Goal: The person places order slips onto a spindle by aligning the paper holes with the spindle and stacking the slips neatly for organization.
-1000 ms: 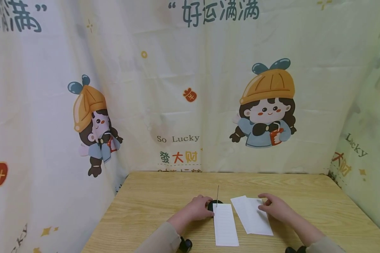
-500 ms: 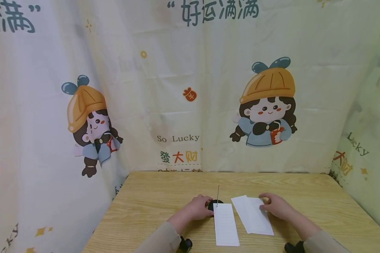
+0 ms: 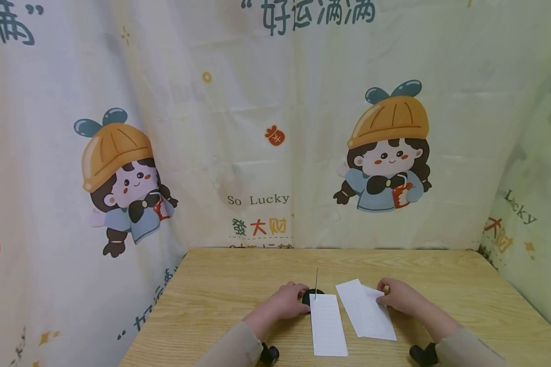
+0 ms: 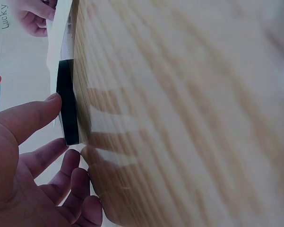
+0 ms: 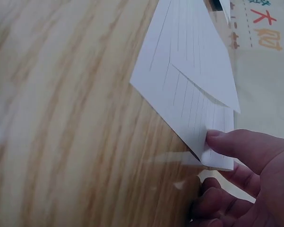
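Note:
In the head view a paper spike stands on the table, with a thin upright needle [image 3: 317, 281] on a round black base [image 3: 306, 296]. A lined white paper slip [image 3: 329, 326] lies at the needle, covering part of the base. My left hand [image 3: 290, 300] holds the base at its left edge; the left wrist view shows the thumb and a finger on the black disc [image 4: 67, 104]. To the right, two lined slips overlap. My right hand [image 3: 401, 296] pinches the far right corner of the right-hand slip [image 3: 380, 318], its thumb on top [image 5: 219, 139]. The other slip [image 3: 350, 300] is partly overlapped.
The wooden table [image 3: 239, 270] is light and grained. A printed curtain [image 3: 239, 153] hangs behind it and at both sides. Dark wrist devices [image 3: 269, 354] sit at both sleeves.
The pinched slip's far right corner has bent and dipped a little, and more of the slip beside it shows. My right hand has shifted slightly; my left hand stays at the base.

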Action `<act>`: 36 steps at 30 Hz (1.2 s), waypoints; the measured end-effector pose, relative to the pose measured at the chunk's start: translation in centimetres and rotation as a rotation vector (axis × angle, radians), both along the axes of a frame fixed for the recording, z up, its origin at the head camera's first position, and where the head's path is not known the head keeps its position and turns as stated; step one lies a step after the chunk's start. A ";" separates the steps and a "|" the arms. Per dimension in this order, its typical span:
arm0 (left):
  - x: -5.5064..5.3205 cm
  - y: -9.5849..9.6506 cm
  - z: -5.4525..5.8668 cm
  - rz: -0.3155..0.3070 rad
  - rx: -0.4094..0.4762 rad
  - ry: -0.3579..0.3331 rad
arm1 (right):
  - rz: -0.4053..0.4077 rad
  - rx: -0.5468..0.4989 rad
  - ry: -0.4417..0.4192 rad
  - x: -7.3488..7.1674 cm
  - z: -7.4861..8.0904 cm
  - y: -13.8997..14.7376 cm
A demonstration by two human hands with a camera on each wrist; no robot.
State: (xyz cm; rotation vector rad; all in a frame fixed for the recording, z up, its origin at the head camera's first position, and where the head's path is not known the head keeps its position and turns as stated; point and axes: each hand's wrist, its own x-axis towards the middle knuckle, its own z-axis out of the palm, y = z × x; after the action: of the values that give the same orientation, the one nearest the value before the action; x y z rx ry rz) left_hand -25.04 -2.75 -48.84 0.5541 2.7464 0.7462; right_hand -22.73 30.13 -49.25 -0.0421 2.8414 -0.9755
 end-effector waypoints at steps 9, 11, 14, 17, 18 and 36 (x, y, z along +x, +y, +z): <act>-0.1 -0.1 -0.1 0.011 0.000 -0.013 | -0.064 -0.064 0.020 0.8 -0.1 -0.5; -0.1 -0.1 -0.1 0.015 -0.002 -0.012 | -0.072 -0.063 0.036 0.8 -0.3 -0.6; -0.1 -0.1 0.0 0.007 -0.009 0.000 | -0.086 -0.070 0.059 0.9 -0.3 -0.9; 0.0 -0.1 0.1 -0.001 -0.015 0.004 | -0.083 -0.077 0.077 1.0 -0.3 -1.1; 0.0 -0.1 0.1 -0.004 -0.016 0.006 | -0.088 -0.085 0.074 1.1 -0.2 -1.1; 0.0 -0.2 0.4 -0.010 -0.019 -0.002 | -0.132 -0.099 0.171 1.3 1.3 -0.3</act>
State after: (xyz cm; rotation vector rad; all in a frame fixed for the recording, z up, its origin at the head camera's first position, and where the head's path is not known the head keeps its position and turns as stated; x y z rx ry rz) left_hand -25.00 -2.93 -48.49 0.5623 2.7444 0.7176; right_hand -21.42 29.83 -47.97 0.0557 2.9797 -1.1938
